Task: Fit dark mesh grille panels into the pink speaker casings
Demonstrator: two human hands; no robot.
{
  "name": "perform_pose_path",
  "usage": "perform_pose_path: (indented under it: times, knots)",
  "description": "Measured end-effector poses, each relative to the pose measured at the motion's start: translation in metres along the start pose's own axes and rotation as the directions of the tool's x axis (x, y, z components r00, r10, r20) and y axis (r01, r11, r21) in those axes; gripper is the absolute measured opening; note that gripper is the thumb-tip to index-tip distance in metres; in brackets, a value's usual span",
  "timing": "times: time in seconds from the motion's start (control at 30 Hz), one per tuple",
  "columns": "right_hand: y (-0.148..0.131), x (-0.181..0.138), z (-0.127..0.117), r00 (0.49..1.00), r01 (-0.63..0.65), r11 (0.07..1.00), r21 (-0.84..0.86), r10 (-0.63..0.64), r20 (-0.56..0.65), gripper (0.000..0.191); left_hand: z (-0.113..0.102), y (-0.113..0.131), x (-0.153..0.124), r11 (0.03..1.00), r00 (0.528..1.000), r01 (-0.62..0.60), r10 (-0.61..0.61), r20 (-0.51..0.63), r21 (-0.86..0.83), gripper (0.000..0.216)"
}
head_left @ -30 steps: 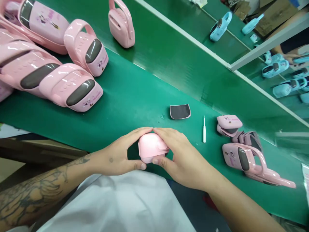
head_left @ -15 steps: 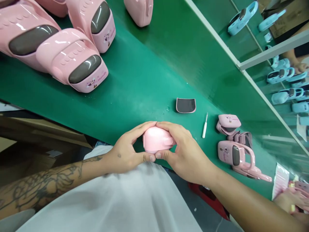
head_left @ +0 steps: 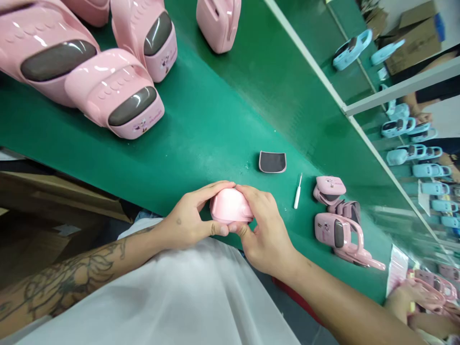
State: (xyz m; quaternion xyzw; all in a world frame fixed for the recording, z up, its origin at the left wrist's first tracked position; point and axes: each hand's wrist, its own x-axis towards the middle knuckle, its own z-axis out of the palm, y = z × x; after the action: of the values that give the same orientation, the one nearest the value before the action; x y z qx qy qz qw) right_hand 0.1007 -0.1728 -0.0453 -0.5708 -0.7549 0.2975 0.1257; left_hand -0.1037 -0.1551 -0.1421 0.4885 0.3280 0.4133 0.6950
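Observation:
Between both hands, close to my body at the bench's near edge, is a rounded glossy pink plastic housing (head_left: 230, 206). My left hand (head_left: 194, 215) grips its left side, fingers over the far side and thumb at the near side. On the right, my right hand (head_left: 264, 227) holds it the same way, and the two thumbs nearly meet. Farther off on the green bench lies a dark curved panel with a pink rim (head_left: 272, 162). Right of that panel rests a small white-handled screwdriver (head_left: 297, 192).
Large pink handled housings (head_left: 132, 112) crowd the upper left, and another pink shell (head_left: 219, 24) stands at the top. Pink parts (head_left: 328, 232) are grouped at the right. A metal rail (head_left: 309, 57) divides the bench from light-blue units (head_left: 398, 127). Another person's hands (head_left: 406, 297) work at lower right.
The view has shifted slightly, moving bench items at the right leftward. Both hands keep hold of the pink housing, which looks slightly turned, with my right thumb now more bent.

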Motion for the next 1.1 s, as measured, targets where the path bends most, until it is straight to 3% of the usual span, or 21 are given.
perform_pose_path:
  times: [0.1, 0.2, 0.33, 0.53, 0.7, 0.97, 1.1]
  knots:
    - [-0.002, -0.002, 0.006, 0.997, -0.036, 0.999, 0.023, 0.038, -0.065, 0.054, 0.006, 0.003, 0.011, 0.997, 0.996, -0.068, 0.07, -0.049, 0.027, 0.064]
    - [-0.006, 0.0, 0.007, 0.986, -0.13, 0.991, 0.014, 0.131, -0.103, 0.06, 0.022, 0.008, 0.023, 0.995, 0.978, -0.055, 0.071, -0.195, 0.089, 0.07]
    - [-0.012, 0.006, 0.004, 0.98, -0.195, 0.981, -0.004, 0.195, -0.035, 0.06, 0.039, 0.009, 0.032, 0.987, 0.947, -0.014, 0.064, -0.315, 0.159, 0.073]
    - [-0.009, 0.002, 0.014, 0.988, -0.126, 0.992, 0.031, 0.128, -0.092, 0.059, 0.043, 0.004, 0.035, 0.981, 0.916, -0.075, 0.139, -0.376, 0.179, 0.068]
    - [-0.002, -0.004, 0.028, 0.978, -0.052, 0.997, -0.056, 0.04, -0.203, 0.059, 0.045, 0.011, 0.039, 0.975, 0.911, -0.054, 0.137, -0.39, 0.217, 0.048]
    - [0.0, -0.002, 0.029, 0.97, -0.064, 0.997, -0.044, 0.051, -0.238, 0.06, 0.048, 0.014, 0.037, 0.967, 0.876, -0.011, 0.133, -0.464, 0.256, 0.031]
    - [0.011, -0.003, 0.021, 0.987, 0.02, 0.998, 0.053, -0.011, -0.159, 0.06, 0.047, 0.007, 0.039, 0.979, 0.878, 0.02, 0.08, -0.471, 0.204, 0.036]
